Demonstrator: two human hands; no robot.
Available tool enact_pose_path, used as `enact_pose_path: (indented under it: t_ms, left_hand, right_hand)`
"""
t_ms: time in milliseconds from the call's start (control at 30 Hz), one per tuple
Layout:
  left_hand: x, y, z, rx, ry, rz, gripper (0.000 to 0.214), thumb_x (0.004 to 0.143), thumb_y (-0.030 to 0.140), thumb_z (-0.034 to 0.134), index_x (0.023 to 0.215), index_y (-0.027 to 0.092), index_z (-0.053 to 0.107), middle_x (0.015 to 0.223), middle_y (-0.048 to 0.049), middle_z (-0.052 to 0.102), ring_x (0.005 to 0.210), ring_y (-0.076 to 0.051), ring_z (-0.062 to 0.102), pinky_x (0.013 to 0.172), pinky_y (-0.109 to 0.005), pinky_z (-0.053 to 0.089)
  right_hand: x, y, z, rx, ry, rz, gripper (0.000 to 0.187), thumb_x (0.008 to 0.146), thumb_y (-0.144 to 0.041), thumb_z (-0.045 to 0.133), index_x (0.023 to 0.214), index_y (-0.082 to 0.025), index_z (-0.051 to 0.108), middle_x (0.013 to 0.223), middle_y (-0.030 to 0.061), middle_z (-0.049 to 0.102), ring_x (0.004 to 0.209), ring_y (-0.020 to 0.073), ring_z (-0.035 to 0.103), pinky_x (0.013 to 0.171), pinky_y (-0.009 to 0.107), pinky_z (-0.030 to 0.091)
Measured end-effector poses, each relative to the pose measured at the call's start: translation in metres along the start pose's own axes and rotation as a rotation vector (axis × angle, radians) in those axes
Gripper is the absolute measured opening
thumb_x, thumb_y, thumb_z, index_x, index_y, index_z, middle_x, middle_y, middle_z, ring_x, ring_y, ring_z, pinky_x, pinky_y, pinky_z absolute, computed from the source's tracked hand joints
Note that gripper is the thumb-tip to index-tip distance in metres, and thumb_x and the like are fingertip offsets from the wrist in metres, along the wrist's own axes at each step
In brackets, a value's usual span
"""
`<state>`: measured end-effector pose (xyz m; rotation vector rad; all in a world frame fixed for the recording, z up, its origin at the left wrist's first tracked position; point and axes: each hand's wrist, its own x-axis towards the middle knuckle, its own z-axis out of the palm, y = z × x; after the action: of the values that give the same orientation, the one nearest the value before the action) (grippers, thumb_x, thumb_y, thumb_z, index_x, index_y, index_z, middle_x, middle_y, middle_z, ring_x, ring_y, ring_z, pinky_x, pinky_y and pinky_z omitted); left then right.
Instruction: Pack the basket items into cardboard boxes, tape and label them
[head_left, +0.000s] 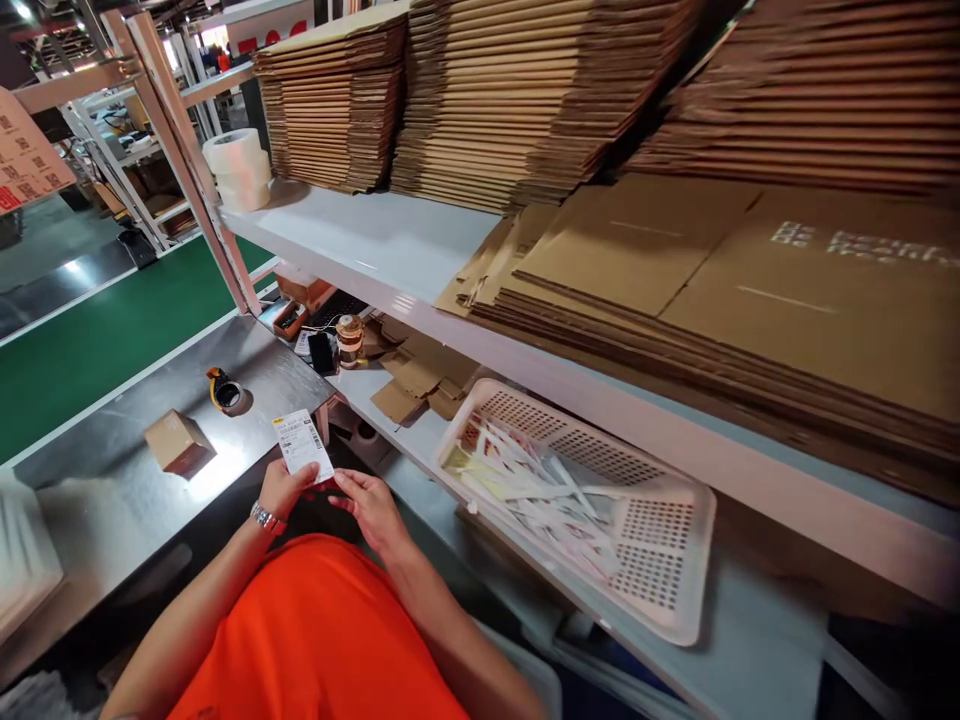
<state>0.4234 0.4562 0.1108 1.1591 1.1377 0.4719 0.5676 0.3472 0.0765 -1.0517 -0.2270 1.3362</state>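
Note:
A white printed shipping label [298,440] with a yellow mark at its top is held up in front of my body. My left hand [287,488], with a metal watch at the wrist, is closed on its lower left edge, thumb on the printed face. At the lower right corner, the thumb and fingertips of my right hand [371,508] are pinched together on the label's edge. Beyond the hands, a small brown carton [176,442] sits on the metal table [259,350], with a tape dispenser [225,392] behind it.
A white perforated basket [675,545] holding paper strips stands on the lower shelf to the right. Stacks of flattened cardboard boxes [495,100] fill the upper shelf [375,235], beside rolls of clear tape [238,170]. A green conveyor belt [135,310] runs behind the table.

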Motion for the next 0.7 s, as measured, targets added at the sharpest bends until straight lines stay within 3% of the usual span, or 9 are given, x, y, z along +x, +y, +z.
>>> enact_pose_path:
  t_ms: [133, 200, 267, 333, 400, 467, 533, 633, 700]
  left_hand:
    - [0.002, -0.008, -0.002, 0.048, -0.016, -0.019, 0.045, 0.076, 0.052, 0.092, 0.094, 0.013, 0.078, 0.086, -0.0138, 0.083, 0.073, -0.026, 0.079, 0.06, -0.031, 0.059]
    - [0.003, -0.013, -0.003, 0.13, 0.0, 0.015, 0.045, 0.081, 0.048, 0.09, 0.104, 0.012, 0.076, 0.099, -0.0178, 0.084, 0.085, -0.03, 0.082, 0.07, -0.036, 0.064]
    - [0.002, -0.018, -0.004, 0.249, 0.104, 0.137, 0.053, 0.079, 0.04, 0.092, 0.12, 0.011, 0.073, 0.125, -0.0233, 0.08, 0.112, -0.036, 0.08, 0.092, -0.045, 0.067]
    - [-0.001, -0.02, -0.006, 0.381, 0.216, 0.314, 0.065, 0.076, 0.033, 0.094, 0.132, 0.012, 0.069, 0.147, -0.0265, 0.07, 0.14, -0.041, 0.068, 0.117, -0.053, 0.058]
    - [-0.006, -0.021, -0.009, 0.477, 0.174, 0.43, 0.052, 0.08, 0.035, 0.09, 0.125, 0.014, 0.074, 0.147, -0.024, 0.071, 0.145, -0.041, 0.064, 0.126, -0.054, 0.051]
    - [-0.009, -0.019, -0.01, 0.524, -0.013, 0.429, 0.031, 0.089, 0.043, 0.081, 0.108, 0.019, 0.081, 0.126, -0.0178, 0.081, 0.125, -0.036, 0.075, 0.117, -0.049, 0.057]
    - [-0.012, -0.016, -0.01, 0.544, -0.14, 0.36, 0.027, 0.091, 0.048, 0.076, 0.095, 0.023, 0.085, 0.104, -0.0118, 0.085, 0.1, -0.031, 0.08, 0.1, -0.041, 0.061]
    - [-0.014, -0.014, -0.008, 0.535, -0.119, 0.276, 0.029, 0.084, 0.052, 0.079, 0.086, 0.024, 0.085, 0.085, -0.0073, 0.082, 0.079, -0.026, 0.074, 0.079, -0.034, 0.058]
    - [-0.013, -0.013, -0.005, 0.431, -0.088, 0.212, 0.033, 0.078, 0.055, 0.081, 0.078, 0.022, 0.08, 0.074, -0.0054, 0.076, 0.071, -0.023, 0.066, 0.071, -0.032, 0.053]
  right_hand:
    - [0.001, 0.003, 0.0, 0.009, 0.025, 0.012, 0.058, 0.054, -0.064, 0.108, 0.087, -0.02, 0.09, 0.09, 0.0081, 0.087, 0.086, 0.0214, 0.077, 0.069, 0.03, 0.063]
    - [0.001, 0.006, 0.0, -0.005, 0.05, 0.007, 0.059, 0.054, -0.065, 0.107, 0.086, -0.019, 0.091, 0.088, 0.0084, 0.086, 0.085, 0.0222, 0.077, 0.069, 0.03, 0.062]
    - [0.001, 0.009, 0.001, -0.038, 0.085, -0.014, 0.058, 0.055, -0.067, 0.105, 0.086, -0.019, 0.091, 0.088, 0.0084, 0.086, 0.086, 0.0231, 0.078, 0.069, 0.031, 0.062]
    - [0.0, 0.013, 0.002, -0.085, 0.118, -0.039, 0.057, 0.058, -0.069, 0.102, 0.085, -0.02, 0.09, 0.086, 0.0083, 0.086, 0.085, 0.0238, 0.078, 0.069, 0.032, 0.062]
    - [-0.001, 0.015, 0.003, -0.147, 0.128, -0.064, 0.055, 0.063, -0.07, 0.098, 0.085, -0.021, 0.09, 0.084, 0.0079, 0.085, 0.083, 0.0248, 0.078, 0.069, 0.033, 0.061]
    - [-0.001, 0.018, 0.003, -0.222, 0.117, -0.093, 0.053, 0.069, -0.071, 0.094, 0.085, -0.021, 0.09, 0.084, 0.0066, 0.084, 0.081, 0.0242, 0.076, 0.07, 0.034, 0.061]
    - [0.0, 0.02, 0.001, -0.293, 0.1, -0.116, 0.049, 0.074, -0.07, 0.09, 0.082, -0.021, 0.089, 0.082, 0.0046, 0.083, 0.076, 0.0216, 0.073, 0.069, 0.034, 0.06]
    - [-0.001, 0.027, -0.006, -0.327, 0.049, -0.128, 0.042, 0.076, -0.062, 0.091, 0.081, -0.021, 0.088, 0.076, 0.0018, 0.08, 0.068, 0.0166, 0.067, 0.066, 0.03, 0.058]
    - [-0.002, 0.03, -0.016, -0.217, -0.012, -0.111, 0.038, 0.073, -0.055, 0.095, 0.08, -0.019, 0.087, 0.074, 0.0027, 0.079, 0.065, 0.016, 0.066, 0.061, 0.029, 0.058]
